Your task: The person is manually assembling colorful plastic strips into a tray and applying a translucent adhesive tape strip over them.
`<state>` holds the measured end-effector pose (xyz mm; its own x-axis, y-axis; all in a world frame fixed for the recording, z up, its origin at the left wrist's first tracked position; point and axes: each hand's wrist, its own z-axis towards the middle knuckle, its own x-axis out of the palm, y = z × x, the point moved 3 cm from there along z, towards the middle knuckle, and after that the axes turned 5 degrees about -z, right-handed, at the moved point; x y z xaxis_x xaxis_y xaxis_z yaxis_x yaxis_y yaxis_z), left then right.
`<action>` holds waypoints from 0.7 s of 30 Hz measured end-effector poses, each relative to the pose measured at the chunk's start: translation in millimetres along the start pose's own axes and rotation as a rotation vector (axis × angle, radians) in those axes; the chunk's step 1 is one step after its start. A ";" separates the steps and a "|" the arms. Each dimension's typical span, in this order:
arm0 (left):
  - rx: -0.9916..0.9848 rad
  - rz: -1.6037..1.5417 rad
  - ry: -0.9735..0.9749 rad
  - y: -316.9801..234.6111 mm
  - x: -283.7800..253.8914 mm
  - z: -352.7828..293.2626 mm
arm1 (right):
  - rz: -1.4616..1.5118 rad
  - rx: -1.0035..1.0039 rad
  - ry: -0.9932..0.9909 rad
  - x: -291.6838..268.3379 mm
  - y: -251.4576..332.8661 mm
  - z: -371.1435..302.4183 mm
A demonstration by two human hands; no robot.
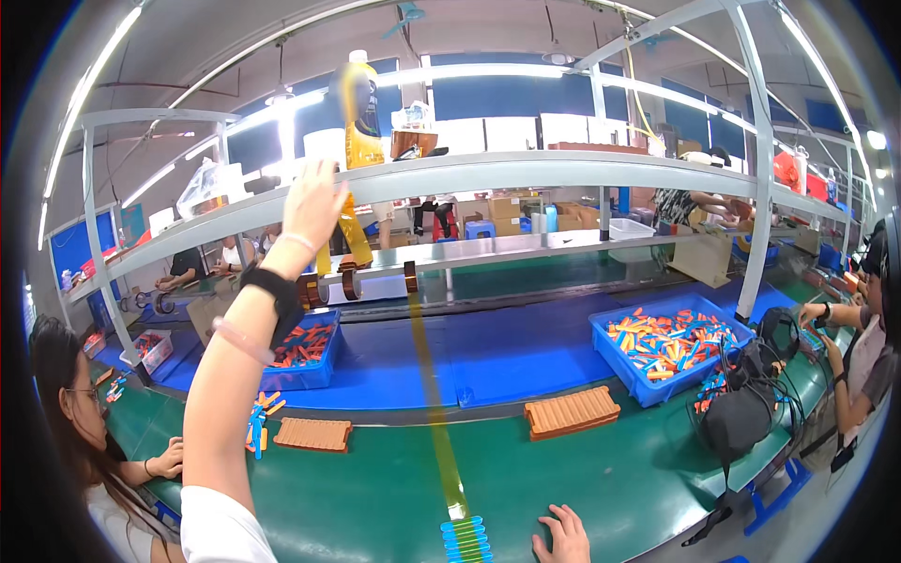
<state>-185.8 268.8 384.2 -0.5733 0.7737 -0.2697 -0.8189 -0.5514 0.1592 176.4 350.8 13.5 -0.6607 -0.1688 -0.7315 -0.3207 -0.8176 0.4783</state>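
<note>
My left hand (314, 208) is raised to the shelf's front edge, fingers stretched upward and slightly apart; the fingertips' contact is partly hidden. Amber tape strips (355, 232) hang from the shelf beside it. From a tape roll (410, 277) on the rack below, a long strip of amber tape (434, 394) runs down to the green table. It ends over a row of several small blue pieces (466, 540) lying side by side. Right of that row, my right hand (563, 537) rests on the table, fingers spread, holding nothing.
Brown ribbed blocks (313, 434) (572, 413) lie on the table. Blue bins (638, 371) (302, 376) hold coloured pieces. A yellow bottle (362, 131) stands on the metal shelf (526, 167). Black equipment with cables (741, 422) is at right. A person (84, 441) sits at left.
</note>
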 end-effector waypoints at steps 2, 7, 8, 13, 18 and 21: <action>0.201 -0.071 -0.029 -34.8 14.0 25.0 | -0.009 0.018 -0.005 -2.9 -0.4 -4.2; 0.189 0.088 0.010 -56.7 62.6 50.3 | 0.016 0.017 -0.017 -3.4 0.3 -2.7; 0.155 0.169 0.075 -59.1 68.8 52.1 | 0.011 0.012 -0.024 -3.9 0.8 -1.6; 0.259 0.175 0.337 -52.2 82.1 65.8 | 0.035 0.029 -0.031 -5.5 -0.6 -1.0; 0.280 0.324 0.323 -50.7 78.9 60.7 | 0.054 0.034 -0.034 -7.3 -3.1 2.6; 0.338 0.276 0.175 -50.4 75.3 57.0 | 0.031 0.042 -0.039 -6.8 -2.9 0.9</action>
<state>-189.2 372.7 410.0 -0.7820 0.5320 -0.3248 -0.6151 -0.5744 0.5401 181.2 354.8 17.5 -0.6960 -0.1713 -0.6974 -0.3277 -0.7883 0.5207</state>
